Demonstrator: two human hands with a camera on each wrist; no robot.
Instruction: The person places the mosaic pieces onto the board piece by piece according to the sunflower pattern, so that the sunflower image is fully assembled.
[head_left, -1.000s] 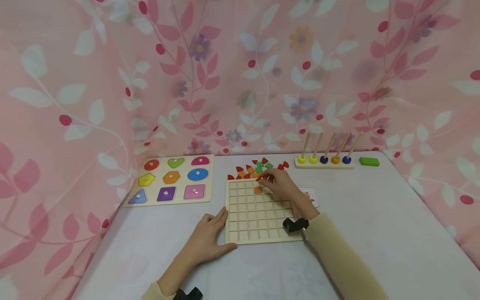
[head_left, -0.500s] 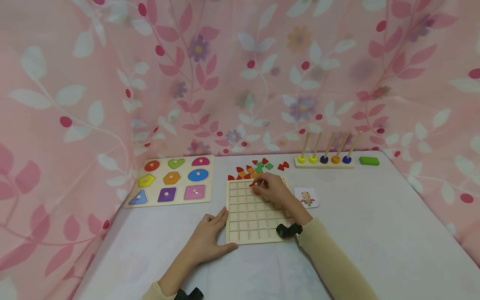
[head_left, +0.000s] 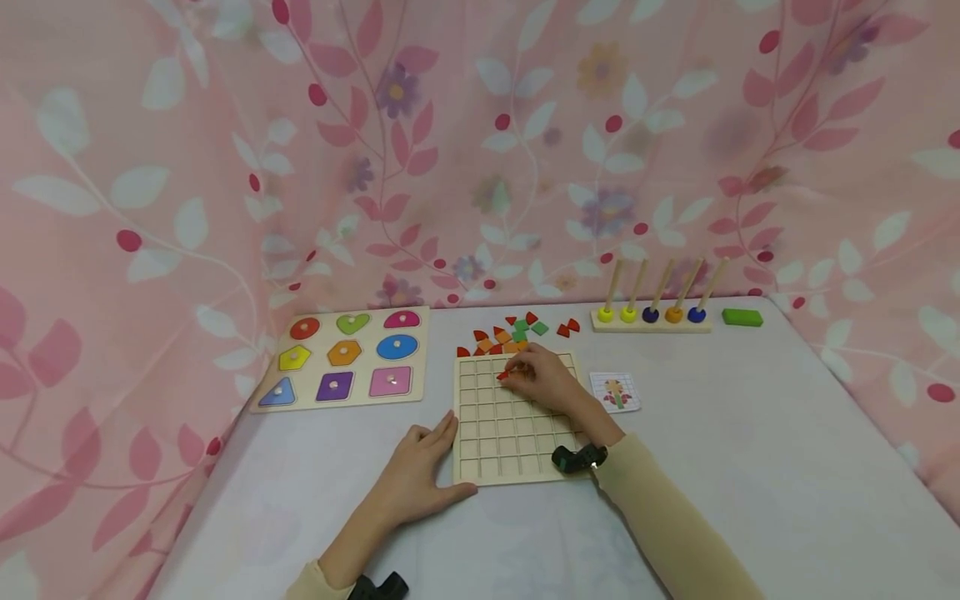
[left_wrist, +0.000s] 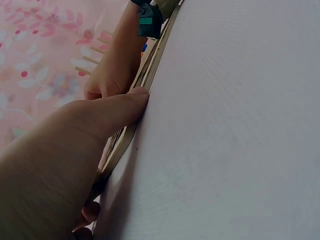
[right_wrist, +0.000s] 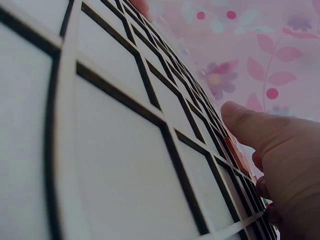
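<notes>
A wooden grid board lies flat in the middle of the table. My left hand rests at its left front corner, fingers straight along the left side and thumb on the front edge. Over the board's back rows, my right hand pinches a small red piece between thumb and fingertips, close over a cell. An orange square sits in the grid just by the right thumb; in the head view the hand hides it. Behind the board lie several loose red, orange and green pieces.
Right of the board lies a pattern card with a flower picture. At the back right stand a peg stand with coloured beads and a green block. A shape puzzle board lies at the left. A floral curtain hangs behind.
My right hand has moved from the board's back edge forward and slightly left with the red piece, now over the grid. The pattern card has come into full view. My left hand has stayed put.
</notes>
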